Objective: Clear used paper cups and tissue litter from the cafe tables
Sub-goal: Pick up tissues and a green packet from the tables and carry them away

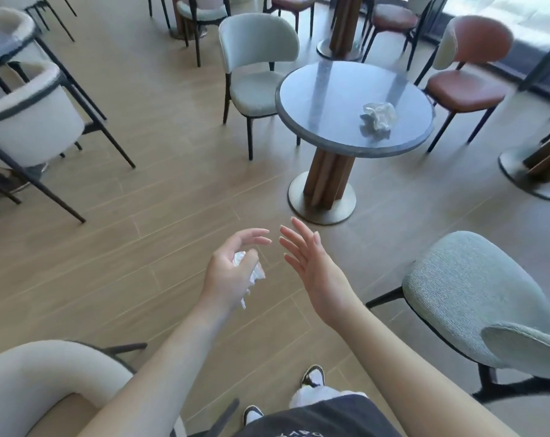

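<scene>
A broad strip of bare wood-plank floor [160, 197] is seen between the near chairs and the round grey table [324, 99], whose rim stands far right of centre on a ribbed wooden pedestal with a metal disc foot. The table is flanked by a pale upholstered chair [254, 58] on its left and a rust-brown chair [469, 74] on its right. Two pieces of litter are counted. One crumpled tissue [377, 116], grey-white and bunched into folds, lies on the tabletop toward its right side, apart from the rim. A second white crumpled tissue [251, 272] is held in the left hand [232, 272], pinned by the thumb against the palm, the fingers loosely extended. The right hand [311, 263] is held empty, fingers spread and straight, just beside the left, above the floor.
</scene>
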Demonstrator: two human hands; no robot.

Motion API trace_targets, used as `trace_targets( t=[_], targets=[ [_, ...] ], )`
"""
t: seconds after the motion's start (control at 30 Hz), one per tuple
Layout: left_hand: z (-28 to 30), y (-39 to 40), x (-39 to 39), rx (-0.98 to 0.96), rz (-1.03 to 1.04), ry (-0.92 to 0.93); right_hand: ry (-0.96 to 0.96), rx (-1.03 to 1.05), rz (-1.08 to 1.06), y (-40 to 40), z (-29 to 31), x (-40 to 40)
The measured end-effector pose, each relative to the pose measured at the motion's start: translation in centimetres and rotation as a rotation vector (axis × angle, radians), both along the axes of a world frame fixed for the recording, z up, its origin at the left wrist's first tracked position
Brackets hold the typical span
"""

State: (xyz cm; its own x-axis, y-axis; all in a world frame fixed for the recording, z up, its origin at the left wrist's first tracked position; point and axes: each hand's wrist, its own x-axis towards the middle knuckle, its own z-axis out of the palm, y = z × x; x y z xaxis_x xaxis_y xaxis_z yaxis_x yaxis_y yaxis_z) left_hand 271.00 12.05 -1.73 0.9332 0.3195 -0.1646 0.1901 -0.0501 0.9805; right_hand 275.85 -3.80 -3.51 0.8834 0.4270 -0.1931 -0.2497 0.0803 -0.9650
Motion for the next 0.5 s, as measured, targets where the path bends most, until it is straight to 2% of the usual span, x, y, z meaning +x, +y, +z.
trace_targets(
  t=[0.27,0.5],
  targets=[
    [-2.2,-3.7,11.0,0.041,-0.129,0.023,0.036,0.005,-0.144,-5.0,-1.5,9.8],
    [-1.2,-8.8,22.3,0.063,-0.211,0.01,0.012,0.0,-0.221,-10.2,-0.6,19.1]
  ],
)
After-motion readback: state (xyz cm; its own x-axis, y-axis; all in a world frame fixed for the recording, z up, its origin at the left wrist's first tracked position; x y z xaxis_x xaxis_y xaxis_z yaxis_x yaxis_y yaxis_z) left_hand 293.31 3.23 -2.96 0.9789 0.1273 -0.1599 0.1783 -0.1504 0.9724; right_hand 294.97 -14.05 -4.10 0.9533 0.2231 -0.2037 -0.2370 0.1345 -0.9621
